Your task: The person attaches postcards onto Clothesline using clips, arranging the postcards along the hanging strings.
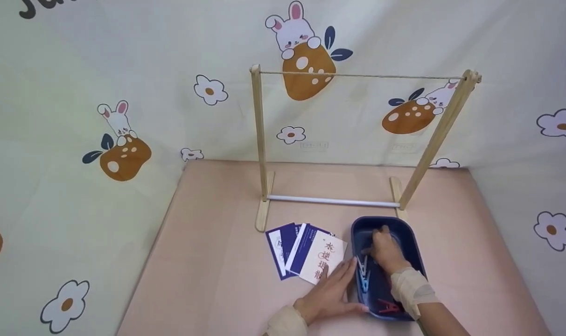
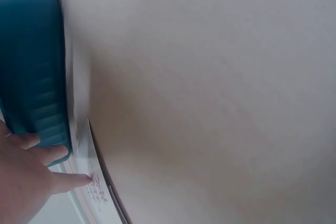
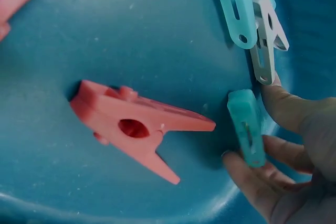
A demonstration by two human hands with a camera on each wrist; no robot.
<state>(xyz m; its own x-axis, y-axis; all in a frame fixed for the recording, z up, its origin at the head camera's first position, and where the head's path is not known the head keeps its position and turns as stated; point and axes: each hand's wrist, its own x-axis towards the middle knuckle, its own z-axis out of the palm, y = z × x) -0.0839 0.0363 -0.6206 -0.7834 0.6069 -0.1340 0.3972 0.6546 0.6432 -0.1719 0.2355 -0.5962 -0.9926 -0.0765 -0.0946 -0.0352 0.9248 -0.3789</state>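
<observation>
My right hand (image 1: 385, 249) reaches into a dark blue tray (image 1: 415, 242) of clothespins. In the right wrist view that hand (image 3: 257, 129) pinches a teal clothespin (image 3: 244, 124) between thumb and fingers near the tray wall. A pink clothespin (image 3: 136, 127) lies loose on the tray floor (image 3: 131, 51), and a teal and a white one (image 3: 252, 14) lie above. My left hand (image 1: 331, 291) rests flat on the table against the tray's left side. Its straight fingers (image 2: 68, 179) touch the white card (image 2: 97, 192) beside the tray (image 2: 31, 61).
A fan of blue and white cards (image 1: 306, 252) lies left of the tray. Behind them stands a wooden rack (image 1: 262, 140) with a string (image 1: 357, 75) stretched across its top. A red clothespin (image 1: 389, 306) lies at the tray's near end. Patterned cloth walls surround the pink table (image 1: 208, 261).
</observation>
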